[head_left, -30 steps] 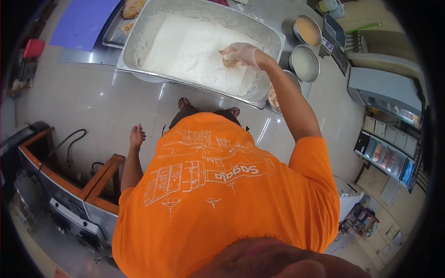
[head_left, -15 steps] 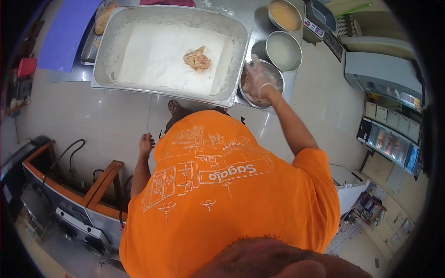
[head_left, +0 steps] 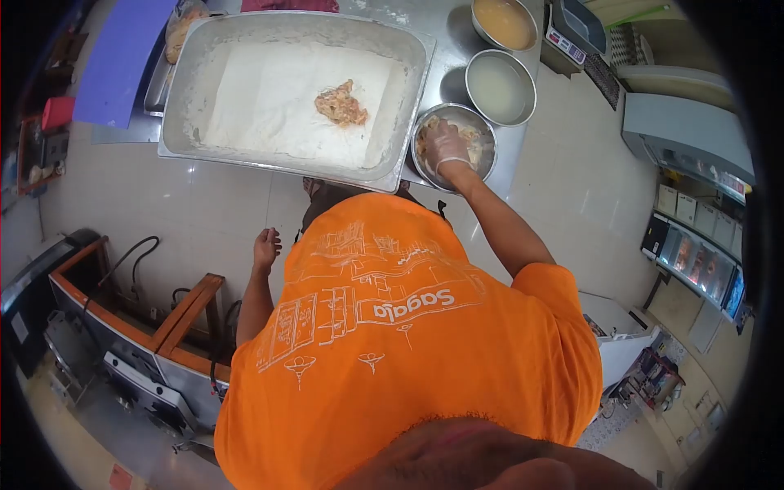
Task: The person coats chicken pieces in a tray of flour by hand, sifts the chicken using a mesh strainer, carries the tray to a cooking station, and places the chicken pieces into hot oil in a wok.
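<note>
Reaching into the near bowl [head_left: 488, 153], the right hand [head_left: 449, 149] has left a piece of food [head_left: 341, 104] in the deep pan [head_left: 404, 91]

The room has a pale tiled floor [head_left: 567, 196], a glass-fronted display case [head_left: 690, 131] to the right and a wood-trimmed cabinet [head_left: 184, 316] to the lower left. The metal table [head_left: 446, 51] runs across the top of the view, a purple sheet [head_left: 118, 69] at its left end.

The pan takes up most of the table, its floor spread with white powder [head_left: 265, 106]. On its right stand three metal bowls: the near one, holding pale, coated-looking pieces; one of cloudy liquid [head_left: 498, 88]; and, farthest, one of orange liquid [head_left: 504, 24].

A second ago the right hand, in a clear glove, was in the pan; half a second ago it was over the near bowl, and now it is down inside. The work seems to have shifted from pan to bowl. The left hand [head_left: 268, 247] hangs beside the body, bare.

The piece lies unheld on the powder, right of the pan's middle. The right fingers are sunk among the bowl's contents; whether they grip anything, I cannot tell. The left fingers curl loosely, with nothing seen in them.
</note>
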A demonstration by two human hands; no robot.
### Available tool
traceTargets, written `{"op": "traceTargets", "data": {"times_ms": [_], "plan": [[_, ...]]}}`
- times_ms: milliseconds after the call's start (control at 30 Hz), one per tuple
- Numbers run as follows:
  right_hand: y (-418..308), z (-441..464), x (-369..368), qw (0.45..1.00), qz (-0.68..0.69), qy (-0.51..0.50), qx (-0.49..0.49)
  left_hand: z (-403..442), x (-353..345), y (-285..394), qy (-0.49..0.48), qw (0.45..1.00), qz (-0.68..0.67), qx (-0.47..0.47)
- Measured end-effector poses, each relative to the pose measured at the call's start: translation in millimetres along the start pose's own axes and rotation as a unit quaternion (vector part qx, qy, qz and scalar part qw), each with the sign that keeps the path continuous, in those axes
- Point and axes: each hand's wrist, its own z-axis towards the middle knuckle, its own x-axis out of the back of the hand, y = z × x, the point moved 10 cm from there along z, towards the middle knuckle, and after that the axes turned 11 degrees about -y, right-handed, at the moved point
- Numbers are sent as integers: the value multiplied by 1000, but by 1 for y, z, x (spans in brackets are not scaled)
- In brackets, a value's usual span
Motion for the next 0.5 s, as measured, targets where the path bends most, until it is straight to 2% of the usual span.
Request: {"op": "traceTargets", "data": {"times_ms": [100, 200, 233, 300, 333, 367, 433, 467, 500], "plan": [[25, -10, 19, 975, 154, 129, 95, 8, 5, 21, 10, 1000, 5, -18], [44, -26, 36, 955, 279, -9, 103, 12, 15, 32, 9, 999, 3, -48], [54, -28, 32, 910, 404, -4, 98, 13, 20, 29, 9, 999, -1, -46], [74, -30, 5, 773, 630, 7, 77, 17, 30, 22, 4, 999, -8, -40], [83, -20, -10, 868, 484, 6, 107, 19, 33, 17, -2, 1000, -7, -26], [96, -1, -34, 937, 324, 3, 134, 21, 36, 12, -8, 1000, -6, -13], [91, -9, -29, 948, 302, -8, 96, 23, 49, -4, -18, 1000, -2, 12], [104, -23, -20, 896, 442, -10, 35, 26, 57, -11, -22, 1000, -2, 21], [100, -46, 4, 821, 570, -13, -25, 31, 64, -14, -25, 999, -2, 29]]}}
